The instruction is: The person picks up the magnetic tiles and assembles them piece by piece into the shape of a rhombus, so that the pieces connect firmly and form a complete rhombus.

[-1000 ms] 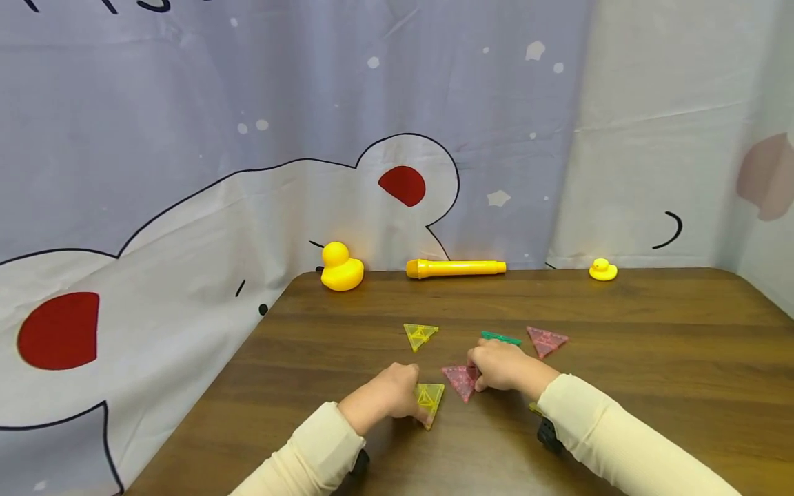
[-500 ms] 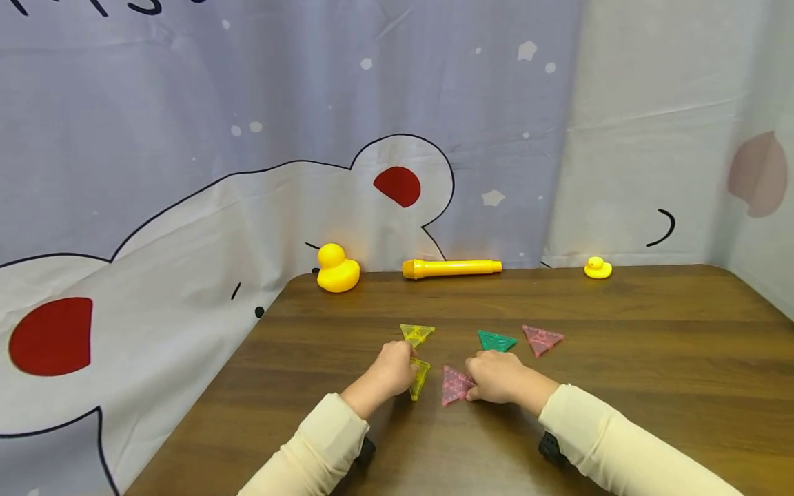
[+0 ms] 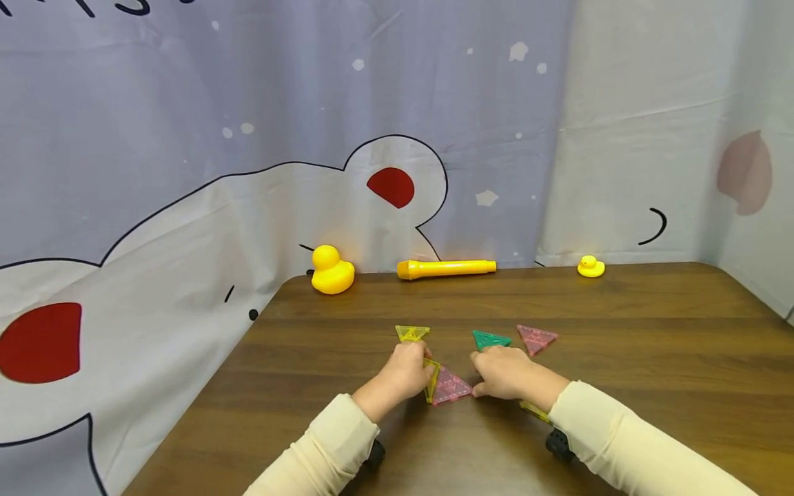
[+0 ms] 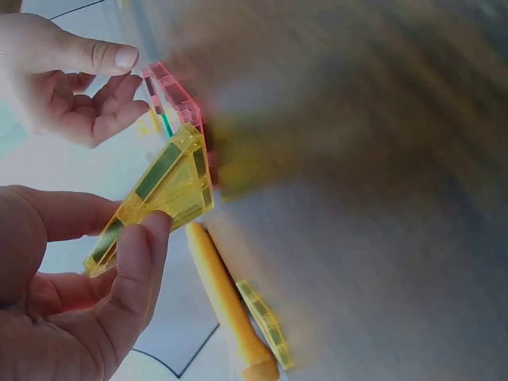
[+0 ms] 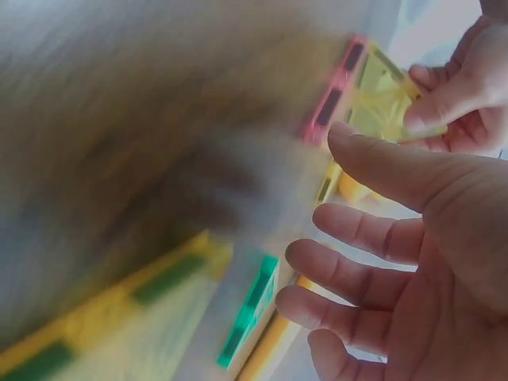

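My left hand [image 3: 400, 372] pinches a yellow translucent triangular magnetic tile [image 4: 163, 186] between thumb and fingers, tilted up in the left wrist view. One edge of it meets a pink triangular magnetic tile [image 3: 449, 387]. My right hand [image 3: 505, 373] is just right of the pink tile, thumb tip by its corner; its fingers are relaxed and hold nothing in the right wrist view. A green triangular tile [image 3: 490, 339] lies just beyond the right hand. Another yellow tile [image 3: 411, 333] lies beyond the left hand, partly covered by it.
A second pink tile [image 3: 536, 337] lies behind the right hand, and a yellow tile [image 3: 535, 411] partly under the right wrist. Along the table's back edge are a large yellow duck [image 3: 333, 270], a yellow microphone-shaped toy [image 3: 446, 269] and a small duck [image 3: 591, 266]. A printed curtain [image 3: 279, 220] hangs behind.
My left hand first moved away from me, then right, bringing its yellow tile against the pink one. My right hand has let go of the pink tile and shifted slightly right.
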Available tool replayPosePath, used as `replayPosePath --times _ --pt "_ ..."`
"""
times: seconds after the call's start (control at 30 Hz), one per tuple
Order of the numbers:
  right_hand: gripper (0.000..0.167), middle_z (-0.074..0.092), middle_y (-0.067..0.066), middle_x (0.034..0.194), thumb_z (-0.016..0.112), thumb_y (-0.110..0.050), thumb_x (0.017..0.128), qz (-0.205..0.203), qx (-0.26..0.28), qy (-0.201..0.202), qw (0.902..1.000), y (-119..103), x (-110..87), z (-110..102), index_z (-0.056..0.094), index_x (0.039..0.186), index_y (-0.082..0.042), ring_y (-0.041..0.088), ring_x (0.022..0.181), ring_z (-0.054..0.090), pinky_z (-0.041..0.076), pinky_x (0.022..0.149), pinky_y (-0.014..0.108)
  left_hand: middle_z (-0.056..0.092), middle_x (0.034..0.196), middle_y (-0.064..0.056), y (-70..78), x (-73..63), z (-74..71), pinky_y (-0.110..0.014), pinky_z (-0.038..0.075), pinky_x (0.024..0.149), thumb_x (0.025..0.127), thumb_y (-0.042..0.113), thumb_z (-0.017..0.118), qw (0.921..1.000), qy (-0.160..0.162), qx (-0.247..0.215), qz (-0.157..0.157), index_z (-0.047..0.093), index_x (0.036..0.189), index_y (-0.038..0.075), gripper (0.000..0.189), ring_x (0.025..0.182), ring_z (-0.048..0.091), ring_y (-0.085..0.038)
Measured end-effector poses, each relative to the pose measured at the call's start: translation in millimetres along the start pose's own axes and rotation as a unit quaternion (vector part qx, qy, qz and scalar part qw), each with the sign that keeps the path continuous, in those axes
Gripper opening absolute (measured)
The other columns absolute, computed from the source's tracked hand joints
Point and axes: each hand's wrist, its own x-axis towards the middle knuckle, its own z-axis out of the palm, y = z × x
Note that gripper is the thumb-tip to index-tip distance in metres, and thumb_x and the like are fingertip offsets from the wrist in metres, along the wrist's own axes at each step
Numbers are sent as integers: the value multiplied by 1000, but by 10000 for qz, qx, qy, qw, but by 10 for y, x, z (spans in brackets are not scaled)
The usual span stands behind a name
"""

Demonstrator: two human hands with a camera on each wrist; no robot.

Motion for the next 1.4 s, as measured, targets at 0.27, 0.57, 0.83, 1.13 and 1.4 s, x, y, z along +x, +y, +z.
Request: replayPosePath --times 0.27,0.57,0.83,1.13,1.4 --pt "27 46 -2 68 72 -29 70 141 -104 83 9998 206 -131 -100 52 75 -11 15 64 46 39 49 37 52 69 -5 31 -1 -37 -23 38 50 75 10 66 9990 -239 -331 -153 57 84 1 16 59 45 -13" --pt "45 56 5 81 72 -41 66 544 -66 -1 9985 380 -308 -117 57 90 -6 24 76 55 43 54 45 49 67 -2 51 -10 -51 -21 37 45 76 12 66 9975 -395 -530 -249 57 95 -2 25 54 42 -11" --pt "74 58 12 89 67 -58 59 910 139 -195 9956 474 -498 -166 54 98 4 29 77 55 42 53 43 44 57 2 65 -22 -55 -20 36 42 77 13 66 9971 -366 -622 -233 57 97 -2 27 47 40 -7" --pt "54 43 0 63 67 -61 55 1064 -21 -648 9922 566 -688 -134 51 69 -11 17 58 38 29 48 33 44 56 1 53 -18 -16 -20 36 41 78 13 65 9968 -361 -674 -246 57 97 -2 26 45 39 -7" --pt "55 44 0 61 76 -54 48 1178 13 -243 9927 553 -687 -107 50 69 -10 17 57 42 31 45 34 44 54 2 70 -15 -34 -20 36 40 78 14 65 9963 -386 -724 -274 57 97 -2 26 43 40 -6"
